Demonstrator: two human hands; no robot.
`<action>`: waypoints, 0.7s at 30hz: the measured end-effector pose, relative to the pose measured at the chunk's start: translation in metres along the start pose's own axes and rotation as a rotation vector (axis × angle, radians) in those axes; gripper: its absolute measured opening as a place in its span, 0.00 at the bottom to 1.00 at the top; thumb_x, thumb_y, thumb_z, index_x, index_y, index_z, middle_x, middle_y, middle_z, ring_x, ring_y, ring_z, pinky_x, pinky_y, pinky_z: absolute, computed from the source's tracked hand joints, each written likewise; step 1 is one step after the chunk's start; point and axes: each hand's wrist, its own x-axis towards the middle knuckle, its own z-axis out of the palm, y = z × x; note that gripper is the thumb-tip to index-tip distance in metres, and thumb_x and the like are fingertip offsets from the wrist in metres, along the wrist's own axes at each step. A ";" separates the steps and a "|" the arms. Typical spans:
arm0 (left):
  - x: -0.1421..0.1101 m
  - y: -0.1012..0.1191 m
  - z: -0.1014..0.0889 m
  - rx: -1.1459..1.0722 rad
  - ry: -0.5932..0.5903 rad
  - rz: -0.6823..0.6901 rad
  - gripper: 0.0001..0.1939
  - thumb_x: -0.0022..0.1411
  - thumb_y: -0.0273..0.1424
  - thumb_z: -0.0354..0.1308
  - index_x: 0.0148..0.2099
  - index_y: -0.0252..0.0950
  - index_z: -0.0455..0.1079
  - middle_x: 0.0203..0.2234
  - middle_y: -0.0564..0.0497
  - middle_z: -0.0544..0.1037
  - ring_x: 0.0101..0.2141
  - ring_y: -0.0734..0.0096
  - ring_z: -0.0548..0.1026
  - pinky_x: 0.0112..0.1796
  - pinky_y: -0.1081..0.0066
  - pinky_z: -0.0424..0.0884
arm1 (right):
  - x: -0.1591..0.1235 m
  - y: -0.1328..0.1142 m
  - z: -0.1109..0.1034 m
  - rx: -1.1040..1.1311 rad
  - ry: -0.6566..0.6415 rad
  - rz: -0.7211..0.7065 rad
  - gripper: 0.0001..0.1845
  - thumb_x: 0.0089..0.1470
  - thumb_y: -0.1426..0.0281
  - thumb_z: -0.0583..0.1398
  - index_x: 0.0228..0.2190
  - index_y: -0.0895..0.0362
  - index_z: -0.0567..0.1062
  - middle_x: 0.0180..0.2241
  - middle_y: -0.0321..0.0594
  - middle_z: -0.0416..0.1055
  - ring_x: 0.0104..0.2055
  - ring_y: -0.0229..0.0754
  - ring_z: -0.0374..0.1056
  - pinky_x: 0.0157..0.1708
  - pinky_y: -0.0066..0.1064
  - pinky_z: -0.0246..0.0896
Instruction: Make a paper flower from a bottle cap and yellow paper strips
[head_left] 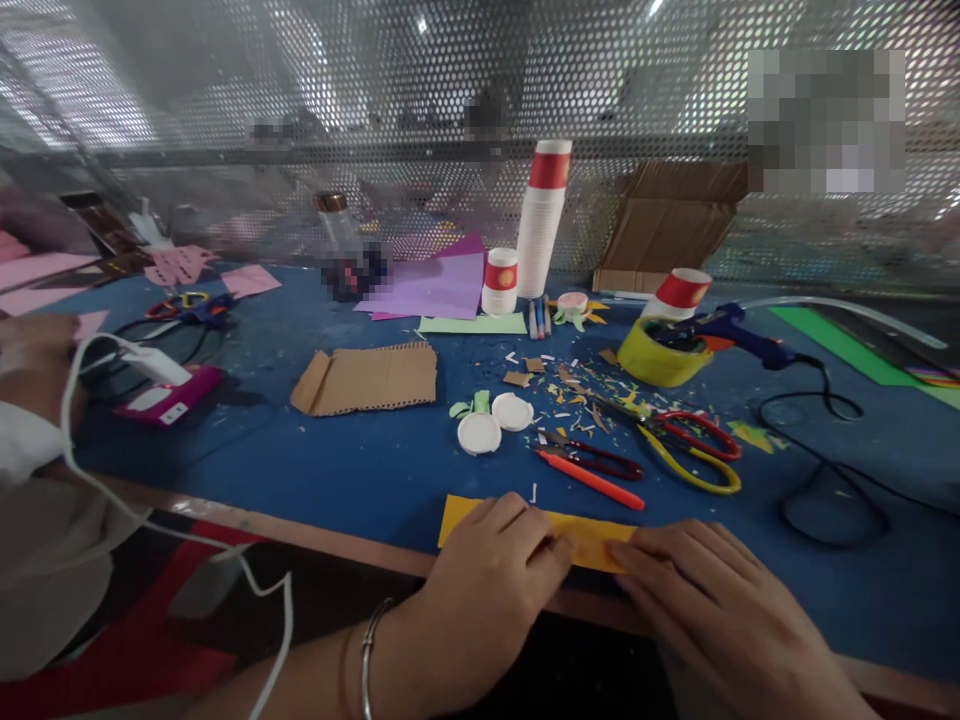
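Note:
A strip of yellow-orange paper (592,530) lies along the front edge of the blue table. My left hand (491,585), with a silver bangle on the wrist, has its fingers bent over the strip, thumb and forefinger closed on its middle. At the strip's right end, the closed fingers of my right hand (720,605) press on it and cover that end. Just beyond the strip lie an orange-red pen (592,480), small dark red thread snips (600,458) and scissors (686,450) with red and yellow handles.
Paper scraps surround two white discs (478,434). A cardboard piece (375,378) lies to the left. Behind stand stacked paper cups (541,230). A glue gun (739,330) rests on a yellow tape roll (660,362), its cord looping right. Another person's hand (34,350) is at far left near a white cable (71,430).

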 end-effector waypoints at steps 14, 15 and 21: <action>-0.010 -0.027 -0.032 -0.366 -0.122 -0.202 0.08 0.71 0.31 0.57 0.46 0.41 0.78 0.39 0.50 0.77 0.40 0.67 0.72 0.40 0.67 0.71 | 0.009 0.002 -0.003 0.260 -0.013 0.218 0.10 0.64 0.71 0.57 0.34 0.53 0.79 0.31 0.40 0.78 0.31 0.40 0.75 0.29 0.29 0.74; -0.010 -0.026 -0.032 -0.360 -0.114 -0.203 0.09 0.71 0.31 0.56 0.45 0.40 0.78 0.39 0.49 0.77 0.40 0.67 0.72 0.39 0.67 0.71 | 0.009 0.002 -0.003 0.257 -0.018 0.215 0.10 0.64 0.71 0.58 0.34 0.53 0.79 0.31 0.39 0.78 0.31 0.40 0.75 0.29 0.29 0.74; -0.005 -0.022 -0.027 -0.328 -0.106 -0.210 0.10 0.73 0.30 0.53 0.40 0.37 0.75 0.34 0.51 0.76 0.37 0.69 0.71 0.38 0.67 0.69 | 0.014 -0.004 0.002 0.253 -0.016 0.186 0.10 0.64 0.74 0.57 0.35 0.54 0.78 0.32 0.40 0.78 0.31 0.41 0.74 0.31 0.31 0.74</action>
